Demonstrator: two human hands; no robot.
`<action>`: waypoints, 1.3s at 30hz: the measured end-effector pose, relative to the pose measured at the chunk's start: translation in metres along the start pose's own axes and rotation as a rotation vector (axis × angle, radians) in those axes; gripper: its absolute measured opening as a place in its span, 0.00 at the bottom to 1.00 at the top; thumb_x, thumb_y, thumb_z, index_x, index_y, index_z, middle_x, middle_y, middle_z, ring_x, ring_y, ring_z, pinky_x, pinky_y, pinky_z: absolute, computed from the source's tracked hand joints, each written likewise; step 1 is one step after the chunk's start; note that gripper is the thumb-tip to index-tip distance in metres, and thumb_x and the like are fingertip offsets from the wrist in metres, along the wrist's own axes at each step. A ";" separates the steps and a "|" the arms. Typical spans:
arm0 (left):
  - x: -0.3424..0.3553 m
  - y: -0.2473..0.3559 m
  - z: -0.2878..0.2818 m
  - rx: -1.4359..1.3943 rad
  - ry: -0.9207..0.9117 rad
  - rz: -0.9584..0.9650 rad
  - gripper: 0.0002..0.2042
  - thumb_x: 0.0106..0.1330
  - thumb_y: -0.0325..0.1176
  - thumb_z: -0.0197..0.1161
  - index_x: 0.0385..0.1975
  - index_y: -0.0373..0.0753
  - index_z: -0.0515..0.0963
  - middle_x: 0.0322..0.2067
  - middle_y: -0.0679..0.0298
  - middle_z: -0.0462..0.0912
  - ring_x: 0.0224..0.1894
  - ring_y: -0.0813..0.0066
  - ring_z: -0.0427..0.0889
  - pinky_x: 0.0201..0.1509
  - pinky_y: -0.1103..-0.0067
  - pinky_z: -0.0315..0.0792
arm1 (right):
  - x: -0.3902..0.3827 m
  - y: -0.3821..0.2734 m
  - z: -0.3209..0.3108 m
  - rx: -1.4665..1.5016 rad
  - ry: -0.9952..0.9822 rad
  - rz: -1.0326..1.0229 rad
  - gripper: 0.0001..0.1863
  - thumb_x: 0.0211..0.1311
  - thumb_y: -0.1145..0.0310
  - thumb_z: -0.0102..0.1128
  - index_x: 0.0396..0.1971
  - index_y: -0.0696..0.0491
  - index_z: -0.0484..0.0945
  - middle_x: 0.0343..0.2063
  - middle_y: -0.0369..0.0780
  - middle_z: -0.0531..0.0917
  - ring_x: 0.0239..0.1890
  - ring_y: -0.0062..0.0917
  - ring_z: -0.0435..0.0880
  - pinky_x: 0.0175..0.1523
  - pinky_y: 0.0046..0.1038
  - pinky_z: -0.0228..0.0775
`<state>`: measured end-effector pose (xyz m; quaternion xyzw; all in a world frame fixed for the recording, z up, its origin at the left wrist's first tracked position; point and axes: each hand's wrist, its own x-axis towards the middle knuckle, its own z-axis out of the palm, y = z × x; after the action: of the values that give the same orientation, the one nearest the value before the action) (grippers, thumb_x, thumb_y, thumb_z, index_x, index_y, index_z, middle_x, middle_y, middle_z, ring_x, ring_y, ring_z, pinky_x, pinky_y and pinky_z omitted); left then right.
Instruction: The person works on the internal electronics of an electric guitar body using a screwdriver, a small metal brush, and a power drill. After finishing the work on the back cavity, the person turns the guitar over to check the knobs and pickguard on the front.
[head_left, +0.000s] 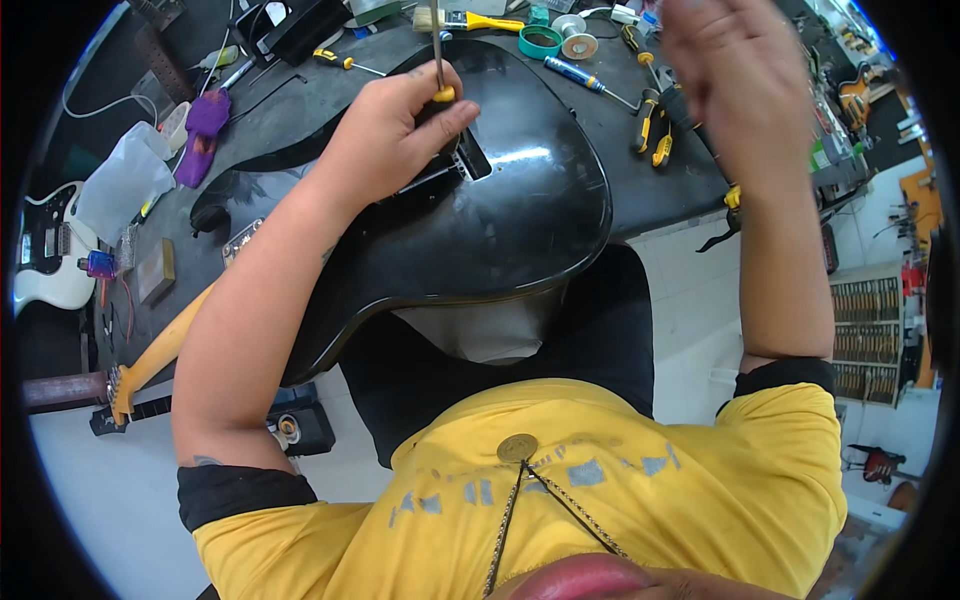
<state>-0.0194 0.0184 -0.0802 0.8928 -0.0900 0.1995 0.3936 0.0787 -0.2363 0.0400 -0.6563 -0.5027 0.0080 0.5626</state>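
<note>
A glossy black electric guitar body [470,245] lies face down or tilted on the bench, its pale neck [160,345] reaching toward the lower left. Over a rectangular cavity [472,158] in the body, my left hand [400,130] grips a screwdriver-like tool [439,60] with a yellow piece at my fingers and its metal shaft pointing up. My right hand [735,90] is raised at the upper right, beside some yellow-and-black pliers [660,135]; it is blurred and its fingertips are cut off by the top edge.
The dark workbench [655,195] holds a blue screwdriver [575,72], a brush [490,22], a green tape roll [540,40], a solder spool [578,38], a purple cloth [205,135] and a plastic bag [120,185]. A white guitar [50,285] stands at the left.
</note>
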 end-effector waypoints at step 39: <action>0.003 -0.009 0.005 0.121 0.074 -0.086 0.11 0.74 0.37 0.66 0.38 0.36 0.74 0.22 0.65 0.77 0.27 0.82 0.71 0.34 0.79 0.68 | 0.020 -0.024 0.023 -0.195 -0.040 -0.080 0.11 0.73 0.65 0.63 0.47 0.56 0.83 0.21 0.31 0.76 0.22 0.14 0.70 0.27 0.23 0.61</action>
<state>-0.0124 0.0207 -0.0874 0.9101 -0.0245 0.2203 0.3502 0.0603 -0.2095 0.0607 -0.6868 -0.5381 -0.0505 0.4860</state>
